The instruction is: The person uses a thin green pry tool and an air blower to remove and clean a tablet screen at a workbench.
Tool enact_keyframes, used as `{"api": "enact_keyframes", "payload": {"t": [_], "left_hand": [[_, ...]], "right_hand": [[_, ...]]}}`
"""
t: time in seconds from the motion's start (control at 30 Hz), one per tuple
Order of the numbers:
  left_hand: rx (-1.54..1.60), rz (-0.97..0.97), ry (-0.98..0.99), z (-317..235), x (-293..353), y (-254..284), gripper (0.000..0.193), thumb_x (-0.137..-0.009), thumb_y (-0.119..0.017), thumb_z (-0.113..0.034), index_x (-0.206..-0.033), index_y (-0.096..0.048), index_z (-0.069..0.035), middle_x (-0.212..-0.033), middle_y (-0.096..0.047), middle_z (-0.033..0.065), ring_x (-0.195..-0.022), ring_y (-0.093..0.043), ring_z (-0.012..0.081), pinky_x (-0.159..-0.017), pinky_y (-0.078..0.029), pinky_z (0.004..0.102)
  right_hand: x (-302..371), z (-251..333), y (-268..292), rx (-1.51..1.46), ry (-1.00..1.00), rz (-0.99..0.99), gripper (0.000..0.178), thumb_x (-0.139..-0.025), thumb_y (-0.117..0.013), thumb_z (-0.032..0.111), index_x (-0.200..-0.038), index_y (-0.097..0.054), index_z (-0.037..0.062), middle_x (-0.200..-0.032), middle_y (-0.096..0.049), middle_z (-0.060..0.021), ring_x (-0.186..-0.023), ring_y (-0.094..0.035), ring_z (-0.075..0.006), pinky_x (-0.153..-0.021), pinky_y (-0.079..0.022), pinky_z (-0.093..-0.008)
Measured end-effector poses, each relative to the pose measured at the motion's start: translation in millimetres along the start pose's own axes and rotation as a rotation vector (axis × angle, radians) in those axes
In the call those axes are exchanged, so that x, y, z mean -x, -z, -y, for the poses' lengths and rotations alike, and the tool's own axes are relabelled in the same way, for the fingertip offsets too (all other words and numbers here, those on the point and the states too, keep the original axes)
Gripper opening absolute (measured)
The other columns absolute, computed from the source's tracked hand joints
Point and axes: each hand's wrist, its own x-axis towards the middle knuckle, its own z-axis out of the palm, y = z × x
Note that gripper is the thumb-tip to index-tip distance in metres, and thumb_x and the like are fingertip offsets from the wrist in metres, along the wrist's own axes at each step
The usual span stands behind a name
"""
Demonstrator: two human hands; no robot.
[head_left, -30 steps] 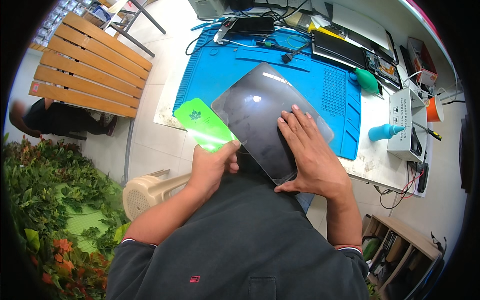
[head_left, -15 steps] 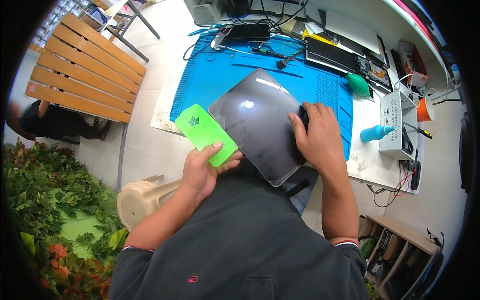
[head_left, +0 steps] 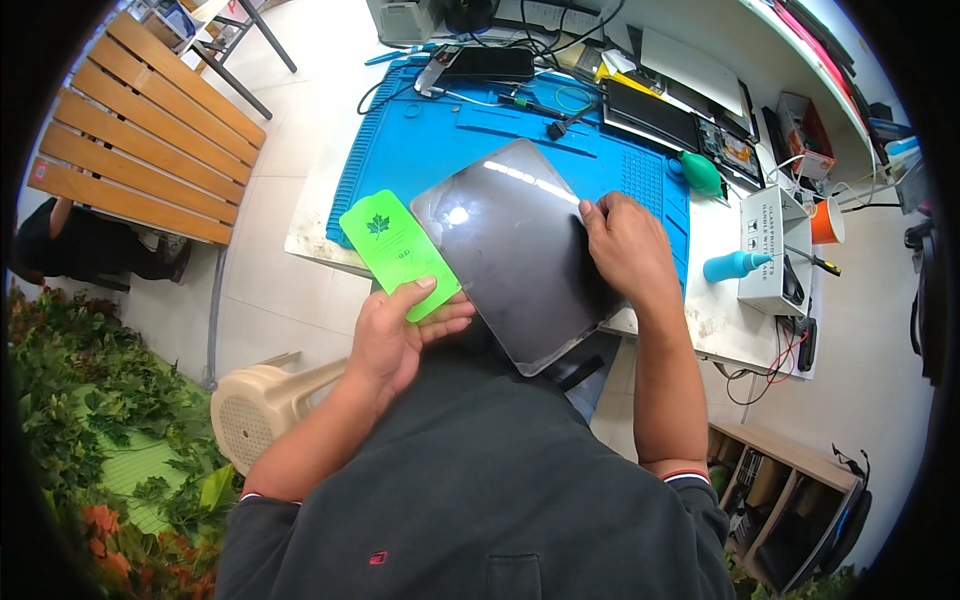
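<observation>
Bright green card [head_left: 382, 240] w/ dark leaf print is gripped in the person's L hand [head_left: 392, 335]: thumb flat on top near btm end, fingers underneath, palm partly up. Card's R edge meets the L edge of a dark glossy tablet [head_left: 510, 270]; can't tell if it goes under. R hand [head_left: 635, 248] is at the tablet's R edge, back of hand up, fingers bent, thumb near index tip; can't tell if it's pinching smth or just resting there. Tablet sits at a slant betw both hands, upper part over a blue mat [head_left: 400, 150], btm corner out past the front edge of the white table [head_left: 308, 240], near the person's dark shirt [head_left: 450, 460]. Light glares off its face

Further out, far side of mat: black phone [head_left: 490, 64], plus a black plug [head_left: 557, 130] on a cable. R of those, a dark flat panel [head_left: 650, 115] & an opened device [head_left: 730, 150] w/ insides showing. Green bulb blower [head_left: 700, 173] by mat's R edge; light-blue bottle [head_left: 730, 266] just beside a white box [head_left: 757, 225]; orange cup [head_left: 825, 221] next to box

Off table: beige stool [head_left: 245, 420] near L forearm, slatted wood bench [head_left: 150, 130] beyond, another person [head_left: 100, 245] in dark clothes partly behind it, leafy greenery [head_left: 60, 400] lower L, wood shelf unit [head_left: 790, 455] lower R
</observation>
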Motion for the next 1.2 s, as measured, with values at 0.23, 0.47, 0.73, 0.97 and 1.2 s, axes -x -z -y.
{"api": "enact_keyframes", "payload": {"t": [0.23, 0.47, 0.73, 0.97, 1.2], "left_hand": [[-0.226, -0.023, -0.043, -22, -8, 4, 0.040, -0.107, -0.072, -0.026, -0.128, -0.070, 0.007, -0.113, -0.081, 0.0214, -0.097, -0.083, 0.0282, -0.087, -0.069, 0.0393], [-0.289, 0.016, -0.057, -60, -28, 14, 0.043, -0.106, -0.074, -0.026, -0.131, -0.068, 0.008, -0.110, -0.080, 0.0198, -0.093, -0.083, 0.0286, -0.084, -0.071, 0.0396], [-0.253, -0.002, -0.010, -96, -67, 30, 0.044, -0.099, -0.084, -0.027, -0.129, -0.071, 0.003, -0.117, -0.077, 0.0107, -0.104, -0.076, 0.0207, -0.090, -0.062, 0.0377], [-0.639, -0.018, -0.015, -112, -71, 34, 0.048, -0.097, -0.087, -0.033, -0.122, -0.074, 0.007, -0.109, -0.080, 0.0130, -0.098, -0.078, 0.0221, -0.091, -0.063, 0.0381], [-0.814, -0.136, -0.136, -119, -57, 49, 0.069, -0.099, -0.085, -0.037, -0.138, -0.062, 0.015, -0.090, -0.078, 0.0163, -0.065, -0.076, 0.0212, -0.060, -0.064, 0.0320]], "right_hand": [[18, 1, -3, -0.002, -0.001, -0.037, 0.039, -0.110, -0.064, 0.030, -0.097, -0.073, -0.0059, -0.099, -0.076, -0.0301, -0.095, -0.071, -0.0521, -0.088, -0.054, -0.0596], [41, 2, -4, -0.014, 0.015, -0.022, 0.033, -0.109, -0.065, 0.021, -0.091, -0.069, -0.0063, -0.089, -0.073, -0.0305, -0.086, -0.068, -0.0540, -0.080, -0.052, -0.0610], [75, 10, -2, -0.094, -0.005, -0.037, 0.030, -0.110, -0.063, 0.018, -0.092, -0.068, -0.0055, -0.087, -0.072, -0.0298, -0.083, -0.067, -0.0530, -0.077, -0.051, -0.0596], [106, -3, -5, -0.411, -0.053, -0.141, 0.023, -0.108, -0.071, 0.015, -0.096, -0.071, -0.0045, -0.082, -0.071, -0.0185, -0.071, -0.067, -0.0307, -0.070, -0.052, -0.0415], [132, -88, -20, -0.707, -0.081, -0.770, 0.022, -0.104, -0.077, 0.006, -0.119, -0.061, 0.0038, -0.108, -0.058, -0.0012, -0.091, -0.052, -0.0076, -0.077, -0.046, -0.0240]]}}
